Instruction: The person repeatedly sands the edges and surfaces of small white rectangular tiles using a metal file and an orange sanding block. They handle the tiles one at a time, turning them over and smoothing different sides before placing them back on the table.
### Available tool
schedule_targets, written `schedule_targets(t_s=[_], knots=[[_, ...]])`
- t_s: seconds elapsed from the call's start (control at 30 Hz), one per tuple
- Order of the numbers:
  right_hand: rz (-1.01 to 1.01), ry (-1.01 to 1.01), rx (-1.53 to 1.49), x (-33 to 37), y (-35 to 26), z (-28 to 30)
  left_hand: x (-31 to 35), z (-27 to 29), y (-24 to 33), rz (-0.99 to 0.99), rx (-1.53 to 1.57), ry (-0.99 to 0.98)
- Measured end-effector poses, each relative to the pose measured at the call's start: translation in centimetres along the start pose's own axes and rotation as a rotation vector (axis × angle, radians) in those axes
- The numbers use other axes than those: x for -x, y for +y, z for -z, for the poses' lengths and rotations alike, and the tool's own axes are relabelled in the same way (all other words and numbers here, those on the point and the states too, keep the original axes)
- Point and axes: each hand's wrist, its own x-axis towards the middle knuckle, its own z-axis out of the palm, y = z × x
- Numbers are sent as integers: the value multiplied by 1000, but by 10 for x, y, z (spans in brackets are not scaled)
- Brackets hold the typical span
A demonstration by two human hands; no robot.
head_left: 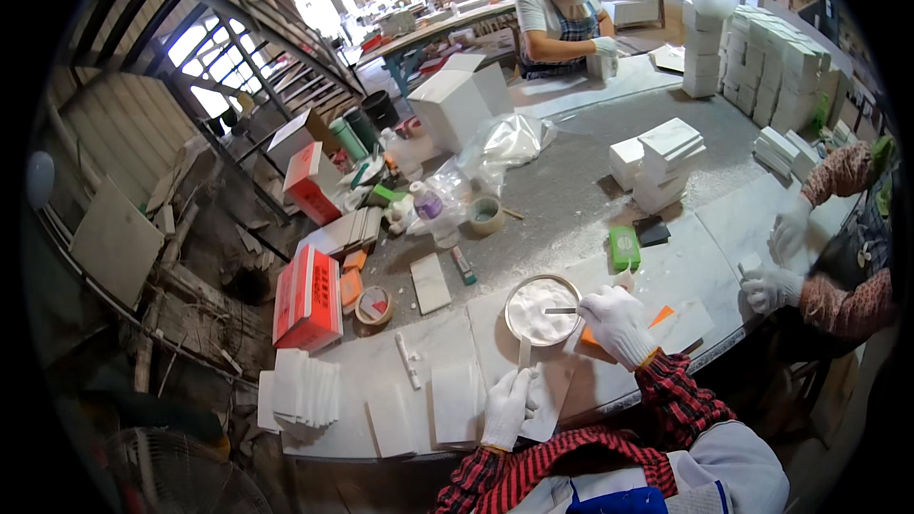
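A round bowl [508,322] holding white paste [541,314] stands on the worktop before me. My right hand [619,326], in a white knit glove, is closed on a putty knife [562,310] whose flat blade reaches over the paste. My left hand [509,407], gloved too, grips a second, pale flat-bladed spatula [525,352] that points up to the bowl's near rim. White marble tiles [457,404] lie flat beside my left hand. Under and beyond my right hand are a marble tile [684,327] and an orange piece [661,315].
Stacked tiles [305,390], a red box [309,297], tape rolls [374,306] and a bottle [433,214] stand left. A green box [625,247] and tile stacks [665,167] are beyond. A co-worker's gloved hands [773,287] work at right; another person [562,19] stands across the table.
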Motion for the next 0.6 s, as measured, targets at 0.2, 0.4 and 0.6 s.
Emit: schedule_targets(t_s=[0.2, 0.4, 0.6], knots=[[-482, -110, -890, 36, -15, -23, -5, -16, 15, -41, 6, -66], [-337, -47, -806, 57, -32, -29, -1, -19, 19, -145, -93, -16], [-292, 44, -688, 53, -40, -20, 2, -36, 33, -250, -101, 30]])
